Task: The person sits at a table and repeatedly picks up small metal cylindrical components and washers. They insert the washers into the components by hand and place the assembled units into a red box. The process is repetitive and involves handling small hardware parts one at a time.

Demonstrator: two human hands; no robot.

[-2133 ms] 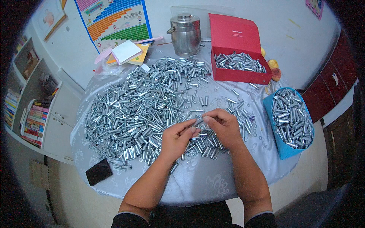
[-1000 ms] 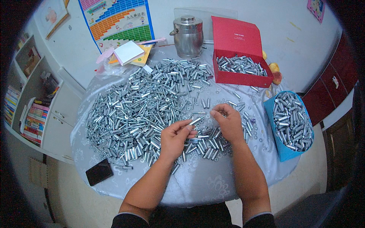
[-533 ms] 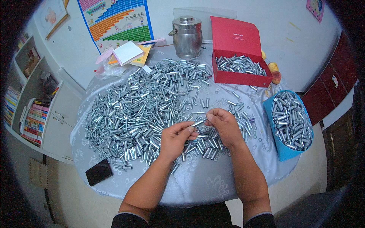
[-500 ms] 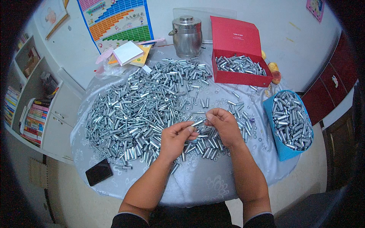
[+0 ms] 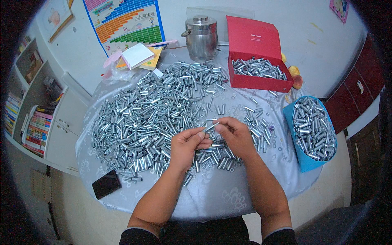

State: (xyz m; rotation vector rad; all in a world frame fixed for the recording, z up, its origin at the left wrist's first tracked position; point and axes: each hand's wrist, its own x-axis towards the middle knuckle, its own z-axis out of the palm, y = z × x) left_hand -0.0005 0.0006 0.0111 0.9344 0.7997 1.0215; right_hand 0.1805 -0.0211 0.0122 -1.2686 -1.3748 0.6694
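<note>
My left hand (image 5: 186,148) and my right hand (image 5: 234,136) meet over the front middle of a round table draped in a pale cloth (image 5: 212,192). Between their fingertips they pinch one short silver metal sleeve (image 5: 210,127), held tilted just above the cloth. A wide heap of the same silver sleeves (image 5: 155,114) spreads to the left and behind the hands. A smaller cluster (image 5: 216,157) lies under and in front of them. Small loose washers (image 5: 241,98) are scattered beyond my right hand.
A red open-lidded box (image 5: 257,79) of sleeves stands at the back right, a blue tub (image 5: 312,132) full of them at the right edge. A steel pot (image 5: 201,36) and notebooks (image 5: 136,57) sit at the back. A black phone (image 5: 106,183) lies front left. Shelves (image 5: 34,122) stand left.
My right hand reached out to the loose parts on the cloth, then came back to my left hand. Both now hold one sleeve between their fingertips.
</note>
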